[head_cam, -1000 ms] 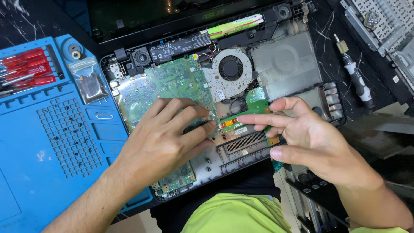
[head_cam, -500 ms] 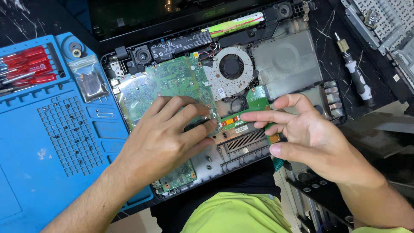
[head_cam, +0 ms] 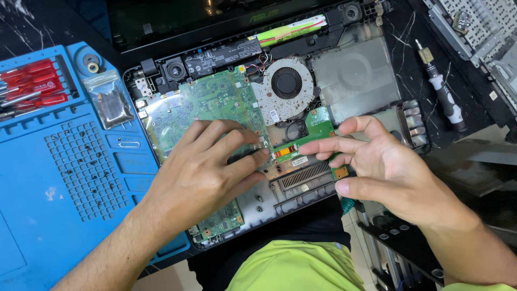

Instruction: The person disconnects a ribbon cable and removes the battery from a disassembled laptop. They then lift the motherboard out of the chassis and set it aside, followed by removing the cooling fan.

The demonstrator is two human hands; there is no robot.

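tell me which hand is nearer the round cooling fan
Right, narrowly. The right hand has its fingertips just below the cooling fan on the small green board. The left hand lies lower left, over the main board.

The opened laptop point(head_cam: 269, 134) lies in front of me on the table point(head_cam: 414, 70), its screen point(head_cam: 177, 21) at the far side. The circuit board point(head_cam: 210, 102) sits in its left half, the fan point(head_cam: 285, 83) just right of the board, the battery point(head_cam: 258, 46) behind both. My left hand point(head_cam: 207, 172) rests on the board's near part; my right hand point(head_cam: 388, 167) is right of it, fingertip on the small board point(head_cam: 318, 126) in front of the fan. The work mat point(head_cam: 64, 178) lies left of the laptop, with screwdrivers point(head_cam: 32, 89) and a small bag point(head_cam: 110, 102) on its far end. Another screwdriver point(head_cam: 444, 97) lies right of the laptop.
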